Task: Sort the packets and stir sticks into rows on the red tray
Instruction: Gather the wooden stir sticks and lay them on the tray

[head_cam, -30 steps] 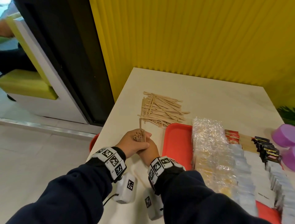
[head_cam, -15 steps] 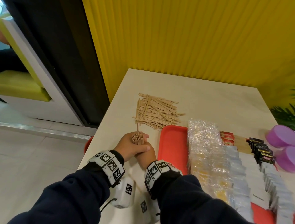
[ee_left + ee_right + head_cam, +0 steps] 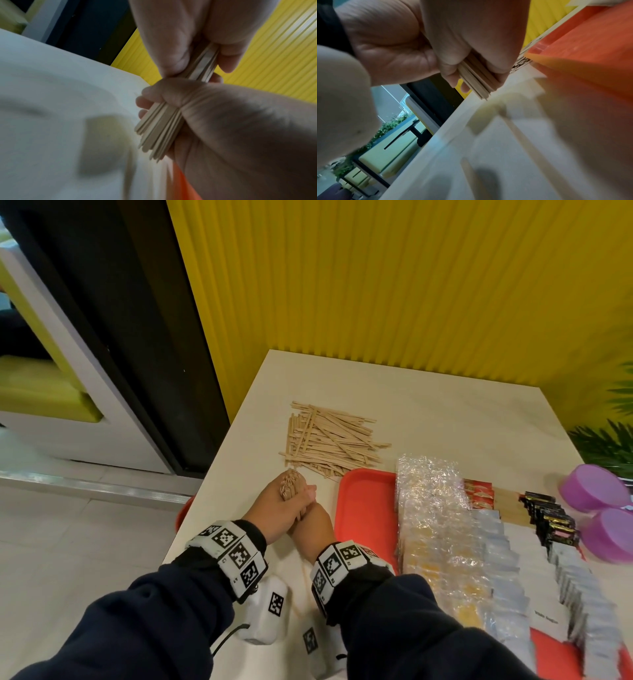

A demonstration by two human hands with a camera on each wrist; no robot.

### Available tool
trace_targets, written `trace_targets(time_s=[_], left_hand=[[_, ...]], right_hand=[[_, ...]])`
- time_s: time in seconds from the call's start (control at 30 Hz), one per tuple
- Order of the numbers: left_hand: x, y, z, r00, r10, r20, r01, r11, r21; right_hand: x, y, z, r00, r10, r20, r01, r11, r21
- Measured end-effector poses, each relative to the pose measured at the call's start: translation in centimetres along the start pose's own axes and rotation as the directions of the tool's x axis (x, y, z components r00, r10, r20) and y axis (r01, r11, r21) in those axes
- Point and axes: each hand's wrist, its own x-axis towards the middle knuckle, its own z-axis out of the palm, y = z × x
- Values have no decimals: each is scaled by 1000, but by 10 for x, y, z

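Note:
Both hands clasp one upright bundle of wooden stir sticks [image 3: 291,487] just left of the red tray [image 3: 364,501]. My left hand [image 3: 274,510] wraps the upper part and my right hand [image 3: 313,527] grips lower down. In the right wrist view the bundle's [image 3: 478,84] lower ends touch the white table [image 3: 488,155]. The left wrist view shows the bundle [image 3: 157,129] fanning out below the right hand [image 3: 231,115]. A loose pile of stir sticks [image 3: 329,440] lies beyond the hands. Rows of clear packets [image 3: 431,508], silver packets [image 3: 496,546] and white packets [image 3: 537,577] cover the tray.
Red packets [image 3: 479,491] and black packets [image 3: 551,515] lie at the tray's far side. Two purple lids [image 3: 594,487] sit at the right table edge. The yellow ribbed wall [image 3: 376,285] backs the table. The table's left edge [image 3: 205,508] drops off beside my left hand.
One stick that stood up above the bundle has gone down level with the others. The hands have stayed in the same place.

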Motion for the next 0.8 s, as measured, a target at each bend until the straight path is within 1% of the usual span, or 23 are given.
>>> trace_targets(time_s=[0.03,0.07,0.13,0.2,0.23,0.37,0.47,0.57,0.63,0.7,0.73,0.8], left_hand=[[-1,6,0,1000,22,2,-22,1000,4],[0,12,1,999,32,0,-32,999,-13],[2,22,3,1000,30,5,-29,994,-102],[4,29,8,999,20,36,-12,977,-212],[4,32,11,998,25,57,-10,972,-233],[0,42,26,990,65,123,-35,973,-230],[-2,41,36,979,98,181,-68,985,-161],[-5,34,45,971,45,235,-15,991,-130],[-8,27,50,963,-5,269,16,999,-40],[-13,19,55,950,-53,307,29,996,81],[-15,15,58,942,-79,327,36,990,136],[-21,7,65,923,-135,360,66,978,196]], right_hand=[[-2,-3,-3,999,-46,4,46,998,36],[-5,-6,-6,998,-67,2,66,997,35],[-9,-11,-15,995,-102,-14,100,992,-80],[-17,-16,-30,989,-148,-20,145,983,-116],[-21,-17,-35,986,-161,-31,157,980,-120],[-34,-9,-55,990,-137,-40,133,988,-78],[-42,4,-67,992,-67,-107,63,997,-35],[-52,18,-76,983,68,-169,-60,997,48],[-60,30,-75,966,224,-132,-206,969,135],[-68,41,-72,931,360,-56,-343,917,202],[-72,45,-70,911,412,-12,-401,893,206],[-79,52,-67,879,473,61,-477,864,162]])
